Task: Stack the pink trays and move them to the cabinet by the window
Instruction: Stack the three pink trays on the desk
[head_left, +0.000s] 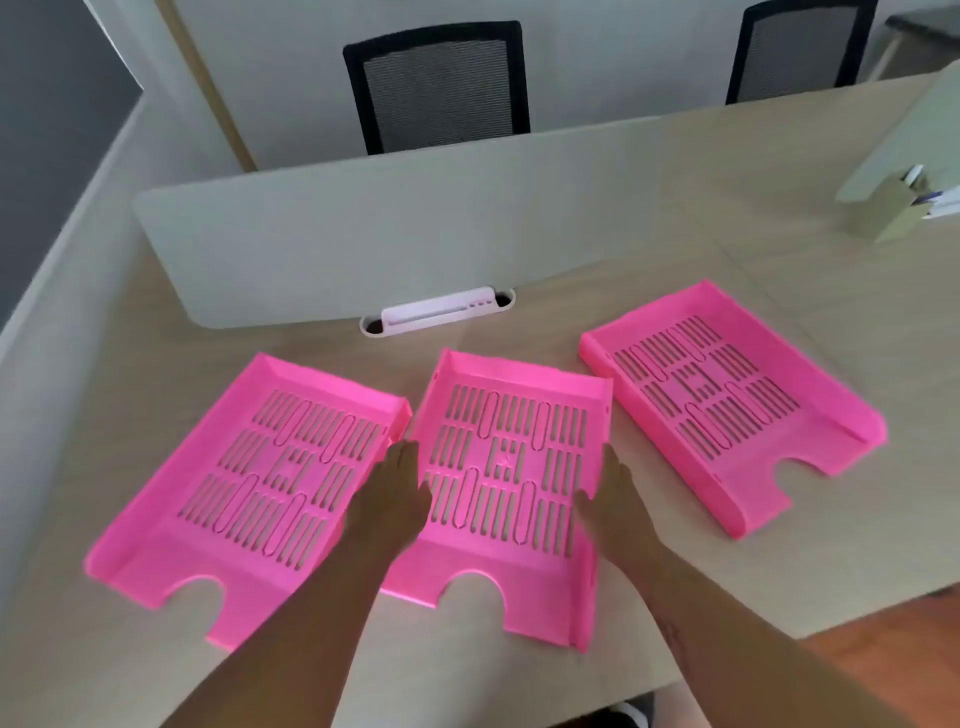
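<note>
Three pink slotted trays lie side by side on the desk, none stacked. The left tray (249, 483) and the middle tray (506, 467) nearly touch at their far corners. The right tray (727, 400) sits apart, angled. My left hand (392, 499) grips the middle tray's left wall, thumb inside it. On that tray's right wall rests my right hand (615, 499), thumb inside too. The middle tray's near edge looks slightly lifted, with a bright gap beneath it.
A grey divider panel (395, 223) stands behind the trays, with a white cable port (439, 312) at its foot. Two black mesh chairs (439, 85) stand beyond. A paper holder (901, 208) sits far right. The desk edge (883, 610) runs near right, above wooden floor.
</note>
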